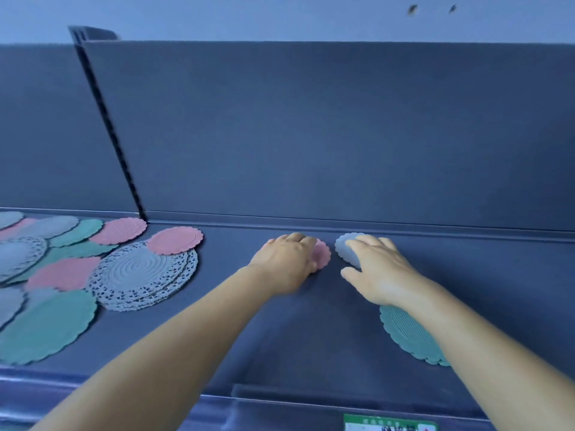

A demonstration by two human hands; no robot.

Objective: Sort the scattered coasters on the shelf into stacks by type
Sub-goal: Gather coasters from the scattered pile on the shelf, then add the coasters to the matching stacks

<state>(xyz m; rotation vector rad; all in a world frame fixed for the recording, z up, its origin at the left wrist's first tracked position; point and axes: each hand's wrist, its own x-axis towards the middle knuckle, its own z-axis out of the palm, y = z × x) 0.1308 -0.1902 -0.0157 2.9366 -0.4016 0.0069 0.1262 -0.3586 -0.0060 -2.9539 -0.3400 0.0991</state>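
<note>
On the dark shelf (280, 337), my left hand (287, 262) lies flat on a small pink scalloped coaster (323, 256) near the back wall. To its right, my right hand (378, 269) rests on a small grey scalloped coaster (348, 247), fingers straight over it and the thumb at its near edge. A teal scalloped coaster (407, 334) lies under my right forearm. At the left lies a scattered heap: a stack of grey lace coasters (143, 275), a pink coaster (175, 240) overlapping it, and several more pink, teal and grey ones.
A dark back wall (342, 135) rises behind the shelf, with a slotted upright post (109, 126) at the left. The shelf's front lip carries a green and white label (390, 424). A large teal coaster (46, 328) lies near the front left edge.
</note>
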